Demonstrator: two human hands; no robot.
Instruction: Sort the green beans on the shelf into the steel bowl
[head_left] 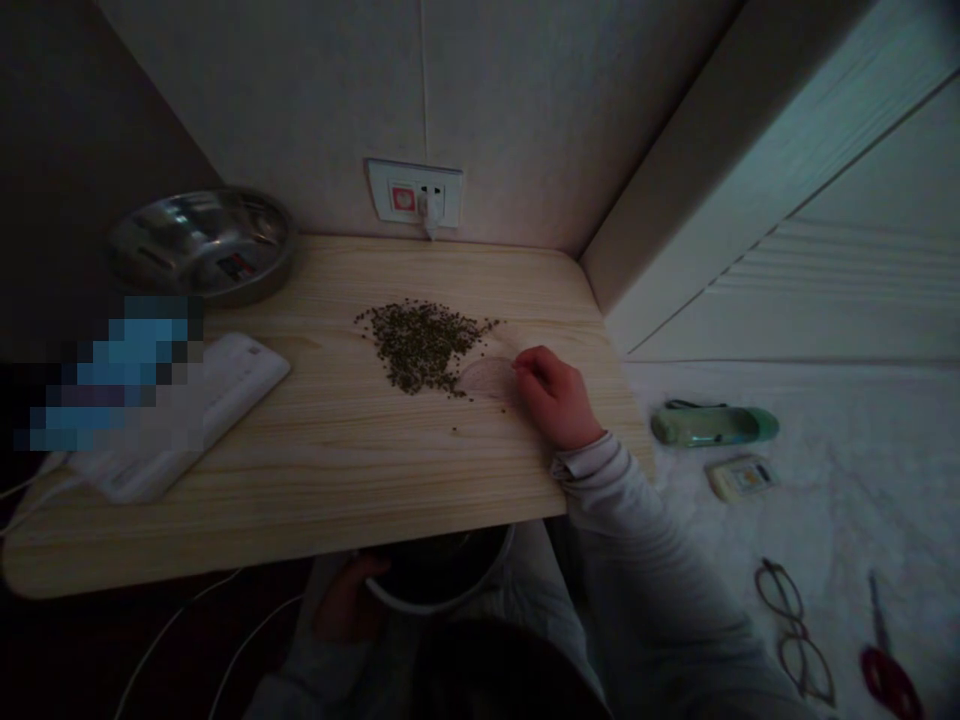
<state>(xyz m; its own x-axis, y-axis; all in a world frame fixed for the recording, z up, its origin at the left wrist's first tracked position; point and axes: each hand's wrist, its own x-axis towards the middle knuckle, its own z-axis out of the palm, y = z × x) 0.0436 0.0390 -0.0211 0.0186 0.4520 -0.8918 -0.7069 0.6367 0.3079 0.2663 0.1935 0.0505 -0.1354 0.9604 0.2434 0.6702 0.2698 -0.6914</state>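
A pile of small dark green beans (424,345) lies spread on the wooden tabletop (315,450). My right hand (559,400) is at the pile's right side, fingers closed on the edge of a thin, pale see-through disc (486,378). The disc's rounded far edge touches or nearly touches the beans; its exact kind is unclear. Below the table's front edge, my left hand (349,600) grips the rim of a dark-insided bowl (442,570) at my lap. Shadow hides part of that hand and the bowl's contents.
A steel basin (202,245) stands at the back left. Before it are a white power strip (202,420) and a blurred-out bluish patch. A wall socket (415,195) holds a plug. On the white sheet lie a green bottle (712,426), a small device (741,478), glasses (793,630) and scissors (889,650).
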